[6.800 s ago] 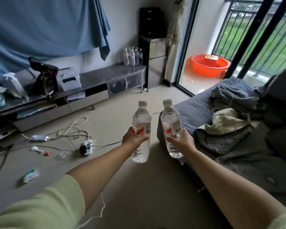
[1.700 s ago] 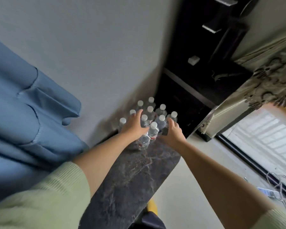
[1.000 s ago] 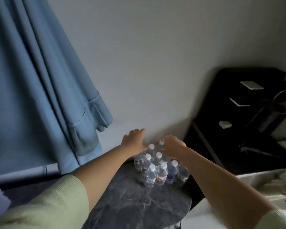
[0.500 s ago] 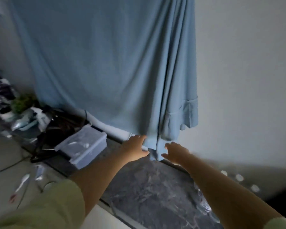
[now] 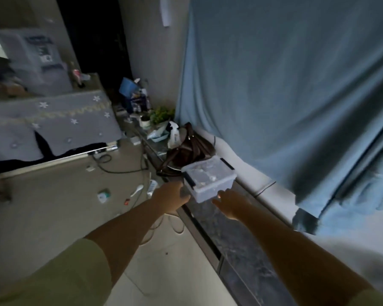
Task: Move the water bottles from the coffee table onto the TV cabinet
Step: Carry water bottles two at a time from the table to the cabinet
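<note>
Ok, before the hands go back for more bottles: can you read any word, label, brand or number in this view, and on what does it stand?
No text reads clearly in this view.
Tall grey appliance with a dark front panel: print on the panel, too blurred to read.
Blue packages heaped in the far corner: markings too small and blurred.
Clear plastic lidded box on the dark marble-topped TV cabinet: no label visible.
Both hands, left hand and right hand, hold nothing.

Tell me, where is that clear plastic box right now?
The clear plastic box sits on the dark stone TV cabinet, mid-frame, before the brown handbag, beside the blue curtain.
</note>
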A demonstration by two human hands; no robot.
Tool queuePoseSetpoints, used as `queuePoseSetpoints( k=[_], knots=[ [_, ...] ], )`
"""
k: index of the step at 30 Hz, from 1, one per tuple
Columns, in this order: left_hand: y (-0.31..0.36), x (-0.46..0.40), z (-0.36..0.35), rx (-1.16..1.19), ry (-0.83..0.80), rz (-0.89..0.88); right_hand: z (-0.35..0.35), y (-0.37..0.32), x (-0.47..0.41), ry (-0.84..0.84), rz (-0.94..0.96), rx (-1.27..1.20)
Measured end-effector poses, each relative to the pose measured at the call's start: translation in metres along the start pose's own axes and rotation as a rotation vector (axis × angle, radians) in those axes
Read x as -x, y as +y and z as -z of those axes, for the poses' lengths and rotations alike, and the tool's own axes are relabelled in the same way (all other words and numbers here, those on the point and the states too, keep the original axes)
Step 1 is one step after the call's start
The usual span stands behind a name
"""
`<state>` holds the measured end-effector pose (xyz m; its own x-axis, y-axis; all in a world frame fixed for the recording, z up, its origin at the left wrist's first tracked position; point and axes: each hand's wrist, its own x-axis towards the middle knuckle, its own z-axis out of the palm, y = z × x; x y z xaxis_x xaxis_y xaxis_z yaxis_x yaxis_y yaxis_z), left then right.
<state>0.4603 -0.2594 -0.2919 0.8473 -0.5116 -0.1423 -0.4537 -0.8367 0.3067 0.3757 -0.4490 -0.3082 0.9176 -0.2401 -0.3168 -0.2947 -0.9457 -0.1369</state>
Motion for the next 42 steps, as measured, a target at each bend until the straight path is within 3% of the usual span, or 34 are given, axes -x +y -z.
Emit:
queuePoseSetpoints(
  k=[9, 18, 27, 35, 42],
  knots=[
    [-0.170, 0.091, 0.042, -0.127, 0.057, 0.202, -0.016, -0.202, -0.009, 0.004, 0.246, 0.094],
    [-0.344, 0.220, 0.081, -0.039, 0.087, 0.659, -0.052, -0.414, -0.016, -0.063, 0.597, 0.291],
    [-0.433, 0.310, 0.116, 0.010, 0.212, 1.023, -0.068, -0.581, -0.015, 0.028, 1.009, 0.341],
    [-0.472, 0.350, 0.129, -0.065, 0.263, 1.189, -0.087, -0.685, -0.003, 0.024, 1.258, 0.337],
    [-0.528, 0.383, 0.140, -0.108, 0.260, 1.263, -0.104, -0.767, 0.007, -0.007, 1.337, 0.392]
  ],
)
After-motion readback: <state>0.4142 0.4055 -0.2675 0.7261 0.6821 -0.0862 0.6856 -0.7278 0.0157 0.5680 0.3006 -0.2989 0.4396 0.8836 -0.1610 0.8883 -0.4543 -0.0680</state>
